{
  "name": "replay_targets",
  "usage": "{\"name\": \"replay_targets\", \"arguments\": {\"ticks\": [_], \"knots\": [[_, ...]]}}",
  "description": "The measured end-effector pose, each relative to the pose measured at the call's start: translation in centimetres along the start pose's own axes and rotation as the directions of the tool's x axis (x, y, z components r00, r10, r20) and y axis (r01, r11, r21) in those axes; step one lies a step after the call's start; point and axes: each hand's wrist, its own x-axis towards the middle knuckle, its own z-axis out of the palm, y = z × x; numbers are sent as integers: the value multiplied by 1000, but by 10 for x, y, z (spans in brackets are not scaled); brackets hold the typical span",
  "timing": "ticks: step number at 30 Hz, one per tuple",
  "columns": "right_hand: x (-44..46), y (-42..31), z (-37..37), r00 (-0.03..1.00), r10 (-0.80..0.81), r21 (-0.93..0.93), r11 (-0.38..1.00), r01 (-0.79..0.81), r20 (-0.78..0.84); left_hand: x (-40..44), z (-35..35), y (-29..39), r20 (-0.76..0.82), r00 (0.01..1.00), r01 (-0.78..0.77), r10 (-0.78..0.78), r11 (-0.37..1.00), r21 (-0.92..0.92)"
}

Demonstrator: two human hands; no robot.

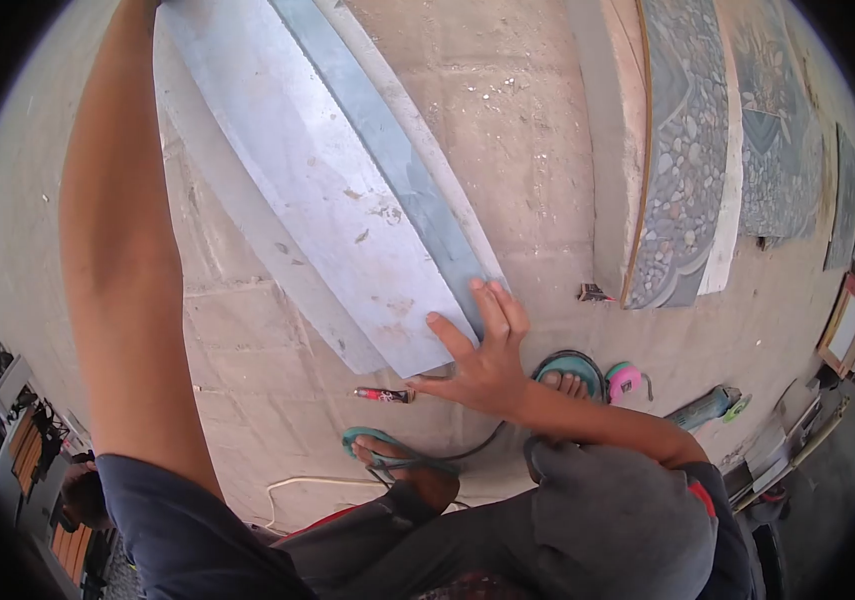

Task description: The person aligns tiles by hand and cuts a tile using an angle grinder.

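right hand (492, 365), fingers spread open, touches the blue-grey strip (402, 165) and pale board (317, 180); even pressure should steady both. left hand out of view, grip unclear.

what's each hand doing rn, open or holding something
left: out of frame, cannot be told
right hand: open, fingers spread on the near end of the pale board

The long, pale panel (317, 180) stretches away from the right hand (490, 362), its near end touched by the thumb (brown smudges and flecks mark its face). A narrow blue-grey strip (387, 150) runs alongside, beneath the other fingers.
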Motion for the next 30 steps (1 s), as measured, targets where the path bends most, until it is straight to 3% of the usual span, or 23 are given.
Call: {"name": "replay_targets", "arguments": {"ticks": [8,10,13,30], "knots": [[1,-4,4,998,37,76,996,-34,-41,12,11,-12,30,999,-13,14,1000,-13],[1,-3,4,998,30,79,997,-26,-49,35,20,-31,-87,974,-222,207,944,-244],[3,0,3,998,12,89,996,-6,-62,43,21,-37,-100,967,-253,235,935,-250],[5,6,-3,996,4,211,977,14,-85,37,18,-33,-67,979,-202,190,926,-318]]}}
